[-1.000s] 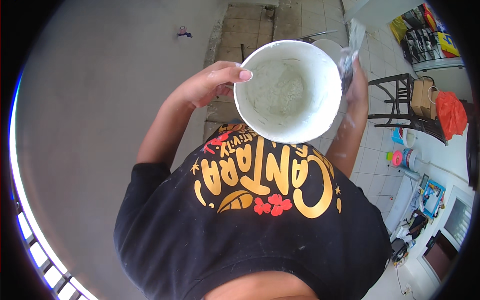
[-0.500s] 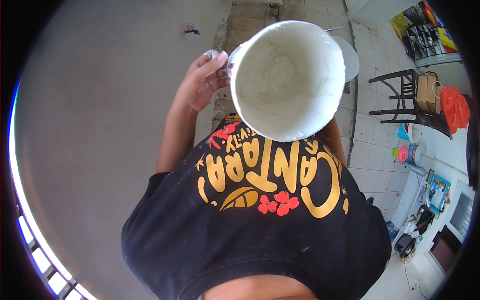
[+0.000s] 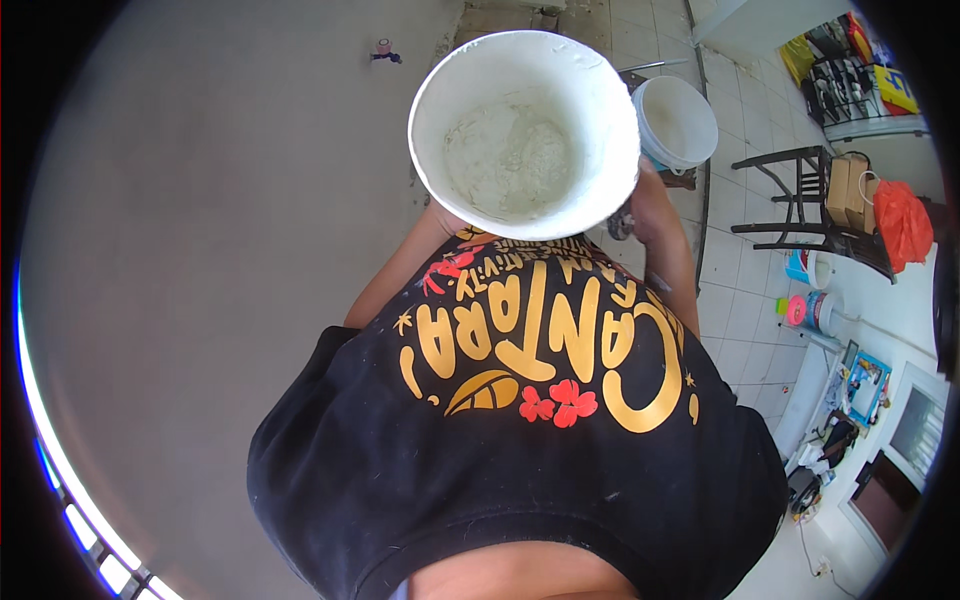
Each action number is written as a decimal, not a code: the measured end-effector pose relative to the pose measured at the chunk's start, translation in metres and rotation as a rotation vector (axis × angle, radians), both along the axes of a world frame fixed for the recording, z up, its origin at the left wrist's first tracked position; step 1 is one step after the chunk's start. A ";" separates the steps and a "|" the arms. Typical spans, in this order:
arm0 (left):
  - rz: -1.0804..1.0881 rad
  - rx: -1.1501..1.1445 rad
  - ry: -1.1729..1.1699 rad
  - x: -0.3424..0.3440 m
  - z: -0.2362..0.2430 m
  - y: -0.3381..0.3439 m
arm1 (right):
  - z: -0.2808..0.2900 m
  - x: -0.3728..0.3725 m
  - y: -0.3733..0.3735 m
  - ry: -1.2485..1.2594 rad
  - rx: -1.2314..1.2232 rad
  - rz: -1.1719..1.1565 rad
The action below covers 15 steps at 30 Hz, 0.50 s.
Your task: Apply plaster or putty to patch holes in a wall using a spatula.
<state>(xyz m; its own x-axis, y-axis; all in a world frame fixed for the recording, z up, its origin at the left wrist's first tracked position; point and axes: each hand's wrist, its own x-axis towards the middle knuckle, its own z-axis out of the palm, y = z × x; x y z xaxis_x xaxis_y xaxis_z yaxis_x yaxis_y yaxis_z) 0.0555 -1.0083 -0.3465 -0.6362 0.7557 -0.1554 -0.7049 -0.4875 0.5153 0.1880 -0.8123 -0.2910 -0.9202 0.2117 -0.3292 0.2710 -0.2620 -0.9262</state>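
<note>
A white bucket [image 3: 525,135] with pale residue on its inside fills the upper middle, its mouth tilted toward me. My left hand [image 3: 442,218] is behind the bucket's lower left side; its fingers are hidden. At the lower right side of the bucket is my right hand [image 3: 648,205], partly covered, curled by a dark, smeared object [image 3: 620,222] too obscured to name. My black T-shirt [image 3: 510,470] with gold and red print lies below both.
A second white bucket [image 3: 678,115] stands behind, right, beside a metal rod [image 3: 652,65]. A dark chair [image 3: 805,250] holds cardboard boxes [image 3: 845,190] and an orange bag [image 3: 903,225]. A grey wall or surface [image 3: 200,250] spans the left; small buckets [image 3: 820,312] sit far right.
The bucket has shifted up and left, exposing the second bucket. My left hand left the rim, showed open, then went behind the bucket. My right hand has moved lower.
</note>
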 end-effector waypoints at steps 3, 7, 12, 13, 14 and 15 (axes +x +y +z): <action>0.037 0.095 -0.058 -0.004 -0.009 -0.001 | 0.041 0.014 0.003 -0.149 0.587 -0.084; 0.052 0.207 -0.127 -0.026 -0.021 -0.018 | 0.015 0.022 0.044 -0.358 0.590 -0.014; 0.079 0.189 -0.165 -0.058 -0.063 -0.052 | -0.038 0.018 0.058 -0.515 0.989 0.286; 0.082 0.189 -0.160 -0.059 -0.059 -0.052 | -0.027 0.020 0.047 -0.512 0.895 0.207; 0.060 0.255 -0.067 -0.054 -0.048 -0.055 | -0.014 0.024 0.038 -0.510 0.795 0.128; 0.035 0.317 0.028 -0.050 -0.038 -0.059 | 0.001 0.026 0.033 -0.436 0.719 0.037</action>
